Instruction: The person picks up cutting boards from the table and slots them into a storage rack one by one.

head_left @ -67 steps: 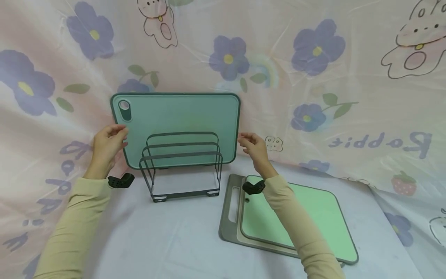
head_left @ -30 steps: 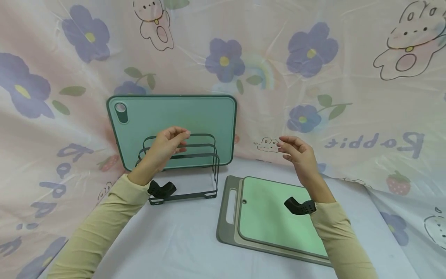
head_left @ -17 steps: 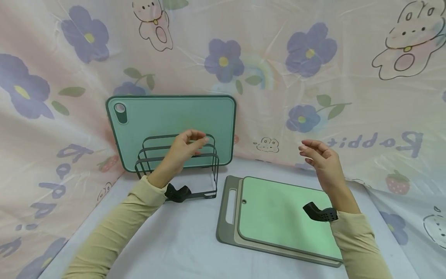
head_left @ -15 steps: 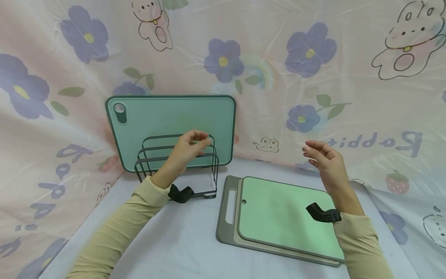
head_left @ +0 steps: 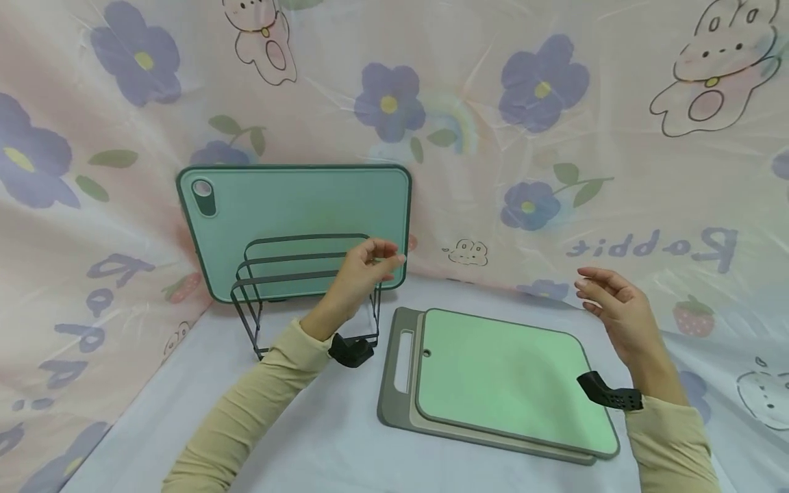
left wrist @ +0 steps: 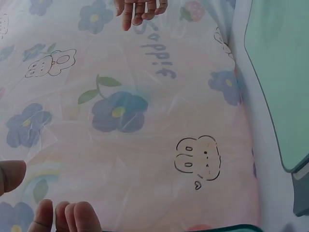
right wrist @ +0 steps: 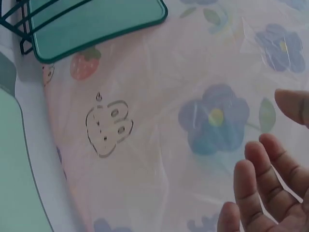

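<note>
My left hand (head_left: 357, 281) hovers before the right end of a dark wire rack (head_left: 290, 278), fingers loosely bent and holding nothing. Behind the rack's visible hoops a teal cutting board (head_left: 296, 205) stands upright, its oval hole at upper left; I cannot tell whether another hoop lies behind it. My right hand (head_left: 622, 318) is in the air at the right, also holding nothing, thumb apart from relaxed fingers in the right wrist view. Below and left of it lies a light green cutting board (head_left: 493, 376) on top of a larger grey-edged board (head_left: 390, 404) with a slot handle.
A white cloth (head_left: 320, 438) covers the table. Close behind the rack hangs a pink curtain (head_left: 456, 198) printed with flowers and rabbits, which also closes in the left side. Each wrist wears a black camera mount (head_left: 607, 394).
Both hands have come away from the sides of the teal cutting board and moved right, the left across the rack, the right past the flat boards. The upright board and rack stay put.
</note>
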Demonstrator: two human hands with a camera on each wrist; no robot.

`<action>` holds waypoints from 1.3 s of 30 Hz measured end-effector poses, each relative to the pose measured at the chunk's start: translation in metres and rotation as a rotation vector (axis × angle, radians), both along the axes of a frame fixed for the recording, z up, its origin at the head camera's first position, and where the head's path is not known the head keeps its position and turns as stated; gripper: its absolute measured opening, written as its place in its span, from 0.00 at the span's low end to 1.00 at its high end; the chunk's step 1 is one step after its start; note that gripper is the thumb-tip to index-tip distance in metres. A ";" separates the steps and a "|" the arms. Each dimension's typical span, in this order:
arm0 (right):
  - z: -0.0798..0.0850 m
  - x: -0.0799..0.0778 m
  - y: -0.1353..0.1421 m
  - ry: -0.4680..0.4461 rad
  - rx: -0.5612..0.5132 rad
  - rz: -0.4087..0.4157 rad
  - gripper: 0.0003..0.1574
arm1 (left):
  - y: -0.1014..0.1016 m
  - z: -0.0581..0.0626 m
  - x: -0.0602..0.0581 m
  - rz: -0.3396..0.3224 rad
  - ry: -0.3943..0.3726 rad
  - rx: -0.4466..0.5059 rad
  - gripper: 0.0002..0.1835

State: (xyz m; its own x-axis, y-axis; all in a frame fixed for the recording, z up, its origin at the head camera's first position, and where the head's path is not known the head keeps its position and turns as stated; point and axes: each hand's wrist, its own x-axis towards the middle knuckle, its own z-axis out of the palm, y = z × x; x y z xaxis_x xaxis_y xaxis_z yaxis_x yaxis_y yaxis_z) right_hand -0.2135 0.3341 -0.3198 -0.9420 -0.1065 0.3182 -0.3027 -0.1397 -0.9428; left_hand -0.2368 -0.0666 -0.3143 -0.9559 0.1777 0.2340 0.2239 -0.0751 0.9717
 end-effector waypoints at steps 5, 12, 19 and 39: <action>-0.008 0.006 0.020 -0.018 0.029 -0.005 0.17 | 0.009 -0.006 0.000 -0.002 -0.033 0.015 0.14; -0.020 0.011 0.040 -0.065 0.091 -0.029 0.17 | 0.021 -0.015 0.003 -0.025 -0.049 0.038 0.11; -0.035 0.018 0.058 -0.103 0.097 -0.047 0.18 | 0.039 -0.038 0.003 -0.066 -0.088 0.001 0.14; -0.073 0.021 0.083 -0.236 0.068 -0.102 0.18 | 0.052 -0.097 -0.007 0.032 -0.194 -0.087 0.18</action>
State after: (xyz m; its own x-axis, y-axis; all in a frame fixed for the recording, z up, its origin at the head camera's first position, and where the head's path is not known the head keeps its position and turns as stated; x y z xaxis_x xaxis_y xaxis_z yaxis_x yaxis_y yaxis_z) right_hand -0.1927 0.4174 -0.3928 -0.9962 -0.0212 0.0842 -0.0830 -0.0537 -0.9951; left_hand -0.2441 -0.0148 -0.4110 -0.9870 0.1579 0.0300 0.0328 0.0151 0.9993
